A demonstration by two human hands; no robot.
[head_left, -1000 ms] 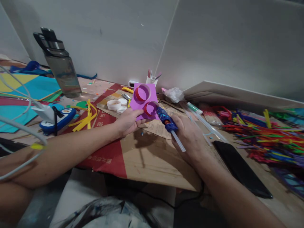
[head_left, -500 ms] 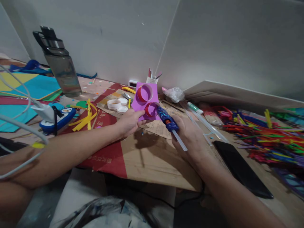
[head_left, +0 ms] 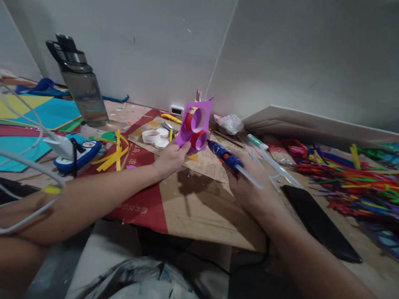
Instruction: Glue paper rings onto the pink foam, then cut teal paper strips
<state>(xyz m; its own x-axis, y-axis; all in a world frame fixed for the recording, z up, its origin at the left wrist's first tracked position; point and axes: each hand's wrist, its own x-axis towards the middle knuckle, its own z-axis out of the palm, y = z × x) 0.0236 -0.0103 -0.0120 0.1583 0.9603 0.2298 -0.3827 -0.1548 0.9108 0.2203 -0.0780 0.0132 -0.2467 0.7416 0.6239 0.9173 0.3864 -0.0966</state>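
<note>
Pinching the purple card (head_left: 184,136) by its near left corner, the left hand (head_left: 173,158) has a narrow grip, thumb on the face, and holds the card tilted up above the surface (head_left: 116,113). Two red rings stand out from the card: the far ring (head_left: 189,121) above, the near ring (head_left: 195,140) below it. The right hand (head_left: 247,178) has its grip wrapped around a blue glue gun (head_left: 229,158), nozzle aimed left at the near ring; whether they touch, I cannot tell. A clear stick (head_left: 251,177) juts from the gun's back end.

Beyond the card, pens (head_left: 197,95) show only at their tops, the card blocking the rest. A small clock (head_left: 177,110) sits far left of it, a plastic bag (head_left: 230,123) to its right. White lids (head_left: 162,143) lie just left of the card, yellow strips (head_left: 117,151) farther left.

At the left edge, a white cable (head_left: 29,167) loops in front of the left forearm; a bottle (head_left: 84,95) stands behind. Right of the right hand come a tube (head_left: 257,142), a black phone (head_left: 321,222) and a heap of coloured stems (head_left: 358,178). Cardboard (head_left: 212,216) lies under both hands.
</note>
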